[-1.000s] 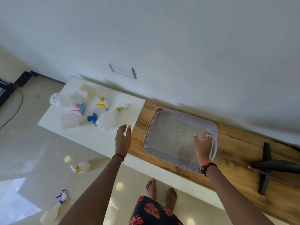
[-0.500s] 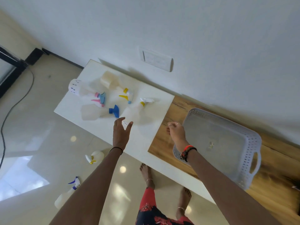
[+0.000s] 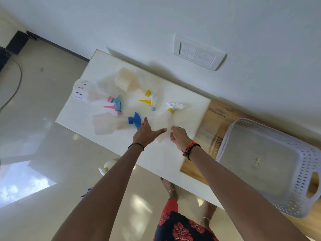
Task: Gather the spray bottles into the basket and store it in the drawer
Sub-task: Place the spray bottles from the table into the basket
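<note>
left hand (image 3: 145,133) spread wide, thumb pointing right, fingertips just beside the blue trigger of a clear bottle (image 3: 111,123), gripping nothing. right hand (image 3: 178,137) loosely curled, fingers bent down at the near end of the white-nozzle bottle (image 3: 166,122); cannot tell whether closed on it or only touching. that bottle translucent, yellow collar, lying flat on the white tabletop (image 3: 173,162), nozzle aimed at the wall. further out, a pink-and-blue trigger bottle (image 3: 97,96) with a perforated white base, and a yellowish bottle (image 3: 132,82) with yellow trigger, both lying down, all blurred. well to the right, on the wooden surface (image 3: 208,122), a pale perforated basket (image 3: 305,167) with cut-out handle, holding no bottles. below on the floor, part of another bottle (image 3: 107,166) with yellow collar beside the left forearm.
</note>
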Demonstrator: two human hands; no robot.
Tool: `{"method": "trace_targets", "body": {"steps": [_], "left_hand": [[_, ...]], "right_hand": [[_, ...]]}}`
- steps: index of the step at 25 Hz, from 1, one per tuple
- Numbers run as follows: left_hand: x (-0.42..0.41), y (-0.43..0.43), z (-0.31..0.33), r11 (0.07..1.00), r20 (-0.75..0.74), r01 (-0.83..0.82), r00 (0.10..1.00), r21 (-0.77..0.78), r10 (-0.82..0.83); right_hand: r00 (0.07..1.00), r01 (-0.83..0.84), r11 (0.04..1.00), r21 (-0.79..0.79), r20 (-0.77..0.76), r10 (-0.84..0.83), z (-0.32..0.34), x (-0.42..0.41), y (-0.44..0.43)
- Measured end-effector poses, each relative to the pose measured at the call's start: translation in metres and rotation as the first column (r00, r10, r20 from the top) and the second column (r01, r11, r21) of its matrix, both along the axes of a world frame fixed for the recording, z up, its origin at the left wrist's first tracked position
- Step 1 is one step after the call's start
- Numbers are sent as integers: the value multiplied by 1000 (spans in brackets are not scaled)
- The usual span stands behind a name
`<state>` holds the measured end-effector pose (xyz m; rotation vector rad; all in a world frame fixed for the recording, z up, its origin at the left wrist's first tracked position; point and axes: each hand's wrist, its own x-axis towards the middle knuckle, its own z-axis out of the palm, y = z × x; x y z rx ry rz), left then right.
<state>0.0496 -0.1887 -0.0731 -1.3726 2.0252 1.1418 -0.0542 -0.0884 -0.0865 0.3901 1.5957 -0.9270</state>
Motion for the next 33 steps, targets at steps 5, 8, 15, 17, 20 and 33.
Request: {"method": "trace_targets", "body": {"steps": [5,8,15,17,20,33], "left_hand": [[-12,-10,-7,993,70,92,993,76,-97],[-10,-7,-2,993,7,72,997,94,-73],[-10,17,33,989,-234,35,972,146,0],[-16,33,46,986,-305,45,952,159,6],[-30,61,60,989,-386,55,922,138,3],[-107,198,86,925,-552,381,767,-18,-327]], "right_hand": [[989,119,993,17,90,-120,-2,-2,-10],[979,171,985,-7,118,-169,3,-6,1],[958,243,950,-198,205,-202,33,-31,46],[951,254,935,-246,242,-194,47,-41,61],[956,250,913,-323,232,-179,71,-57,87],[848,462,784,-415,-54,-528,107,-102,254]]}}
